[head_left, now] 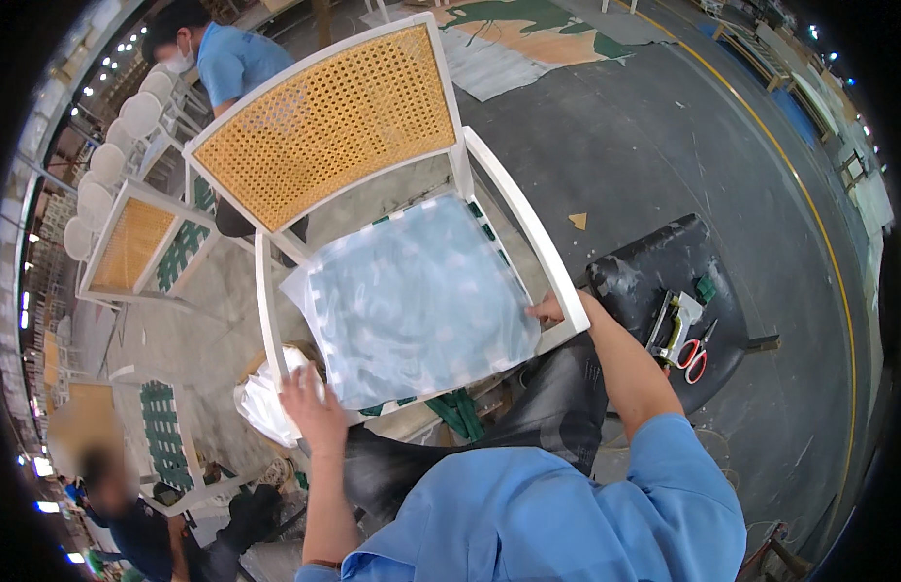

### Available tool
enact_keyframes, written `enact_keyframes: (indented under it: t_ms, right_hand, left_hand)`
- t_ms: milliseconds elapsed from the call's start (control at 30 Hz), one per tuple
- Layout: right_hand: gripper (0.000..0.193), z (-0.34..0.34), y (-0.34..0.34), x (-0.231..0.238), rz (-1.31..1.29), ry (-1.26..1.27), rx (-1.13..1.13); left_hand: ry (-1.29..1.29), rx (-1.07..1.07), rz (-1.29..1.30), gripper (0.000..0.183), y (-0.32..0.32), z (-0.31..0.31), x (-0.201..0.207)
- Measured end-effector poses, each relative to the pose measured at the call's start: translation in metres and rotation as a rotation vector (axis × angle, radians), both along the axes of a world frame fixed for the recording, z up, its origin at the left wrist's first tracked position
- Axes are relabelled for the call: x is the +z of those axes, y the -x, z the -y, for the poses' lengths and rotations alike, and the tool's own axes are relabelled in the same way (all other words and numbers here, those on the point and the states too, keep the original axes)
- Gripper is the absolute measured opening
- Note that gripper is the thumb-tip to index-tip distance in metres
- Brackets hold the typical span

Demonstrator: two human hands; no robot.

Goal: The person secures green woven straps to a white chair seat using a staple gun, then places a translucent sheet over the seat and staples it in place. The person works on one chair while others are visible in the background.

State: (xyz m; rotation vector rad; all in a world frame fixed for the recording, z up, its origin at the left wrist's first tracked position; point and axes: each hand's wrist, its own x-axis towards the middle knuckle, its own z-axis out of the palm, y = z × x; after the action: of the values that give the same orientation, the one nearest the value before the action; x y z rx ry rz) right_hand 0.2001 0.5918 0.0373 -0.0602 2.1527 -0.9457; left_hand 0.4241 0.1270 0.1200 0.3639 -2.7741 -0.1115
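In front of me stands a white-framed armchair (pixel 565 291) with a woven cane back (pixel 329 121). A thin translucent sheet (pixel 421 301) lies over its seat, and dark green webbing (pixel 484 221) shows at the seat's edges. My right hand (pixel 549 308) reaches in beneath the right armrest, its fingers closed at the sheet's right edge. Beside the seat's front left corner is my left hand (pixel 315 405), fingers apart and nothing visibly held. A crumpled white bag (pixel 266 405) sits just past that hand.
At right, a black padded stool (pixel 717 267) carries a staple gun (pixel 675 325) and red-handled scissors (pixel 698 357). Other unfinished chairs (pixel 135 238) stand at left. One co-worker (pixel 239 63) is beyond the chair; another (pixel 145 529) sits at lower left. Green webbing (pixel 457 415) hangs below the seat.
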Motion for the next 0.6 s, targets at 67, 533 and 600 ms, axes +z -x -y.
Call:
enact_keyframes:
  t_ms: [67,533,600]
  right_hand:
    - [0.061,0.013,0.006,0.0,0.054,-0.08,0.085]
    - [0.042,-0.012,-0.009,-0.043,0.006,0.254,-0.245]
    - [0.048,-0.017,-0.004,-0.047,-0.005,0.227,-0.122]
  left_hand:
    - [-0.203,-0.09,0.049,0.053,0.011,-0.023,-0.012]
    - [-0.461,-0.478,0.063,0.035,0.282,-0.133,-0.042]
    - [-0.435,-0.433,0.115,0.038,0.336,-0.142,-0.054]
